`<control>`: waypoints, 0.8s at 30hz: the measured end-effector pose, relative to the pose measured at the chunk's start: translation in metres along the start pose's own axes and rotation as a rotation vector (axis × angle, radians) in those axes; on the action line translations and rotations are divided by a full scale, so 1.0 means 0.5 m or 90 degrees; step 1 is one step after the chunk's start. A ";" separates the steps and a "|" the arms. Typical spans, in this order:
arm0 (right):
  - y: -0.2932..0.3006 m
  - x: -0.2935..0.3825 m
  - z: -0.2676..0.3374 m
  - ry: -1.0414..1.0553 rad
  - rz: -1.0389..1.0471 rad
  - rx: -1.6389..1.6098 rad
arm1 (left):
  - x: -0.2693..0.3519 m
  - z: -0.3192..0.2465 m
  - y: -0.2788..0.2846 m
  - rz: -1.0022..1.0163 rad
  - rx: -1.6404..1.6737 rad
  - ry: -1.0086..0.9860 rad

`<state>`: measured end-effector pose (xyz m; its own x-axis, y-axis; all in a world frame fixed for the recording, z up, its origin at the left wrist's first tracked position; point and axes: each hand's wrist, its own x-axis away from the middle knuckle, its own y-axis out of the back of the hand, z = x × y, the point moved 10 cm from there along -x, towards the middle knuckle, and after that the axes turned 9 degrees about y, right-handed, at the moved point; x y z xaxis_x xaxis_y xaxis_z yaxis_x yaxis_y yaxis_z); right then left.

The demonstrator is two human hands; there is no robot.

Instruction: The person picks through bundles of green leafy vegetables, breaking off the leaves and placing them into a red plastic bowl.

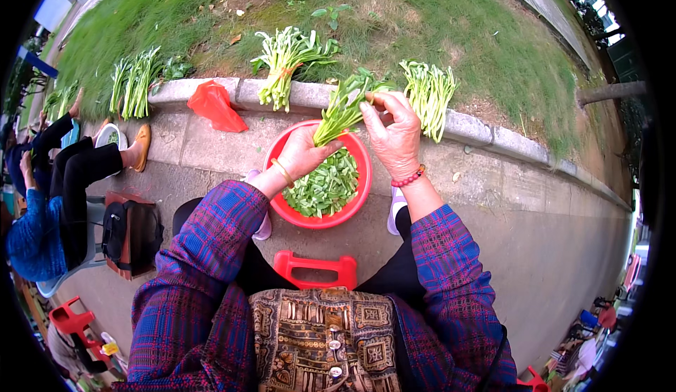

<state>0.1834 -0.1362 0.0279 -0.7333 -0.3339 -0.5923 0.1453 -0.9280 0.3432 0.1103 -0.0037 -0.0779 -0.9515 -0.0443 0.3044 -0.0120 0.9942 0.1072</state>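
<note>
My left hand (302,153) is closed around the stems of a bunch of leafy greens (346,104), above the far side of a red plastic basin (365,180). At the leafy end, the fingers of my right hand (391,128) pinch at the leaves; what exactly lies between them is partly hidden. Cut green leaves (325,188) lie in the basin on the ground between my feet. Beyond it, a tied bundle of greens (282,70) rests across the curb, and pale green stems (430,96) lean over the curb to the right.
A red plastic bag (216,106) lies against the stone curb (470,128). More stems (136,83) lie at the left. A red plastic stool (316,265) stands near my knees. Seated people (45,217) are at the left, beside a black bag (117,231) and a white bowl (111,137).
</note>
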 end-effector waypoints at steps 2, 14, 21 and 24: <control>0.007 0.006 -0.023 -0.054 -0.041 -0.085 | -0.003 -0.003 -0.004 -0.002 -0.011 -0.030; 0.089 -0.003 -0.165 -0.264 -0.120 -0.164 | 0.005 0.025 0.015 0.052 0.054 0.108; 0.003 0.037 -0.177 -0.476 -0.013 -0.485 | 0.018 0.017 0.000 0.108 0.084 0.132; -0.003 0.039 -0.169 -0.484 -0.008 -0.504 | 0.015 0.022 -0.006 0.123 0.041 0.121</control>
<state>0.2251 -0.1552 -0.0459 -0.9161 -0.3869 0.1055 0.3209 -0.8649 -0.3860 0.0998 -0.0059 -0.0863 -0.8630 0.1354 0.4867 0.1389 0.9899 -0.0291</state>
